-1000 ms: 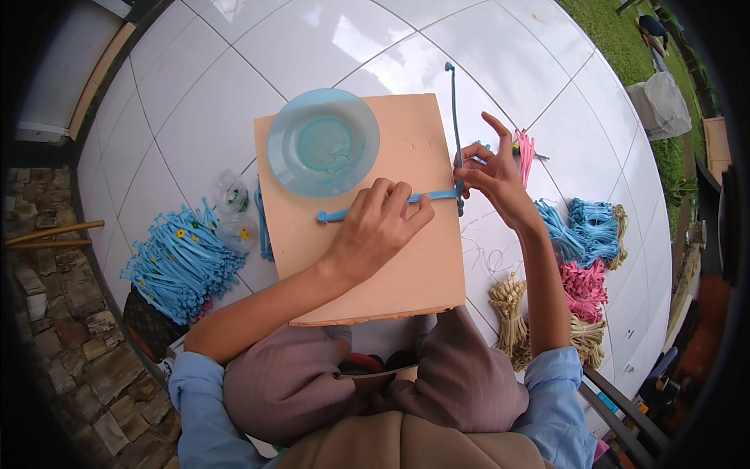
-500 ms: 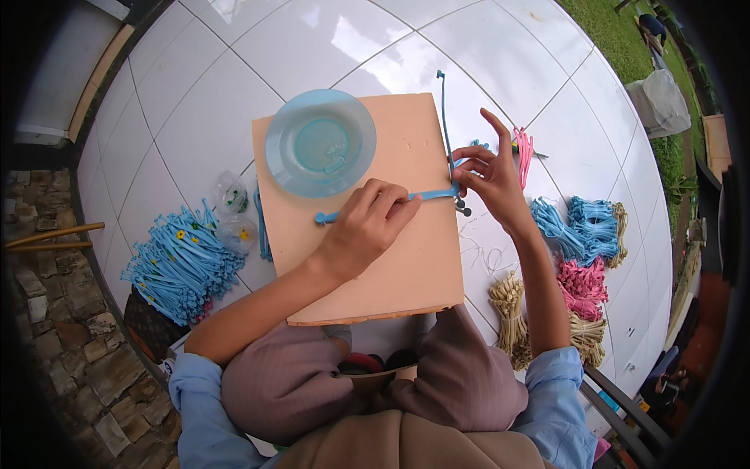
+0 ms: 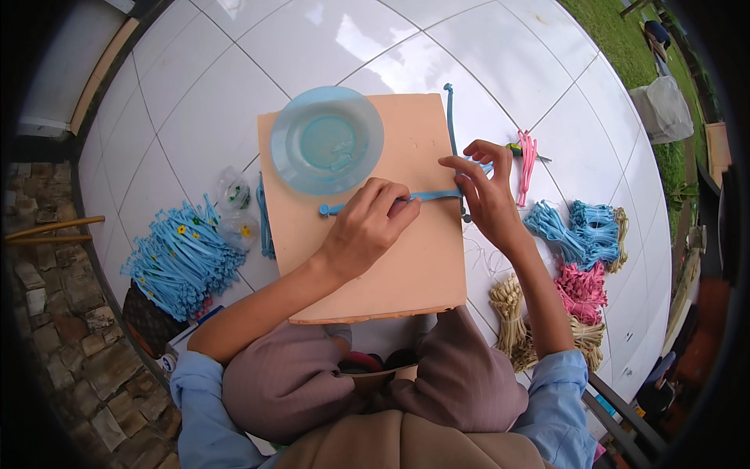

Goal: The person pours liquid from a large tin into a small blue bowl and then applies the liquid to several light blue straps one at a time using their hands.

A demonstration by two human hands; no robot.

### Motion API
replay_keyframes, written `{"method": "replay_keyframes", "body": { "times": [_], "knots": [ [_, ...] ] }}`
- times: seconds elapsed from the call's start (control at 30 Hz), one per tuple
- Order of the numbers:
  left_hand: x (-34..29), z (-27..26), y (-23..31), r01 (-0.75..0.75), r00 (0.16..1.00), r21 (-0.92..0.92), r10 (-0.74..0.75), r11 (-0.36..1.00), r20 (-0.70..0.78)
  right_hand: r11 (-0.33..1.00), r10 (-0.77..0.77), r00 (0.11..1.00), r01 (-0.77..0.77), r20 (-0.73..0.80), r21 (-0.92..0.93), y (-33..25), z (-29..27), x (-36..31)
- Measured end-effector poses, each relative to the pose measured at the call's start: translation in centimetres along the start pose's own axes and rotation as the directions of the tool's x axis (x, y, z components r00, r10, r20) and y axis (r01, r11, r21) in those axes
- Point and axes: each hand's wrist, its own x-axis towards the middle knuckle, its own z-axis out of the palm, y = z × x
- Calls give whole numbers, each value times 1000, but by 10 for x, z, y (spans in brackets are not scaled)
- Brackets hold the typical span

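Note:
A flat blue cord (image 3: 433,195) with a knobbed end lies across the peach-coloured board (image 3: 375,281) in front of me. My left hand (image 3: 367,230) presses it to the board, fingers curled and closed over its middle. Another blue cord (image 3: 451,117) stretches away from me along the board's right edge and meets the first there. Beside this crossing is my right hand (image 3: 492,195), its thumb and fingers bent but apart, with nothing visible between them. On the board's far left part sits a translucent blue bowl (image 3: 285,148) with some small clear pieces inside.
A large blue cord bundle (image 3: 183,262) and small plastic bags (image 3: 234,190) lie left. At right are pink cords (image 3: 526,168), a dark-and-green tool (image 3: 539,156), and blue (image 3: 594,230), pink (image 3: 582,285) and beige bundles (image 3: 509,313) on the white tiles.
My right hand's thumb and fingers have come off the cords at the crossing and spread apart. Its raised index finger has bent down. My left hand keeps its place on the cord.

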Motion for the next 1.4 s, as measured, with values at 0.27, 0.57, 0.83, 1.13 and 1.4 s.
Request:
{"method": "replay_keyframes", "body": {
  "times": [0.27, 0.57, 0.83, 1.13, 1.4],
  "knots": [
    [-8, -2, 0, -14, 1000, 68, 15, 998, -13, 995, -54, 984, 67, 168, -71, -7, -2, 9],
    [-14, -1, -5, -49, 999, 122, 50, 991, -7, 931, -311, 929, 340, 200, -130, -32, 24, 71],
    [-16, 4, -8, -64, 997, 144, 70, 987, -33, 850, -461, 869, 491, 181, -189, -30, 39, 81],
    [-15, 1, -8, -73, 996, 171, 80, 983, -33, 829, -465, 852, 515, 240, -220, -35, 38, 84],
    [-15, 0, -7, -82, 996, 190, 89, 978, -29, 968, -239, 965, 246, 107, -58, -45, 7, 64]
  ]
}}
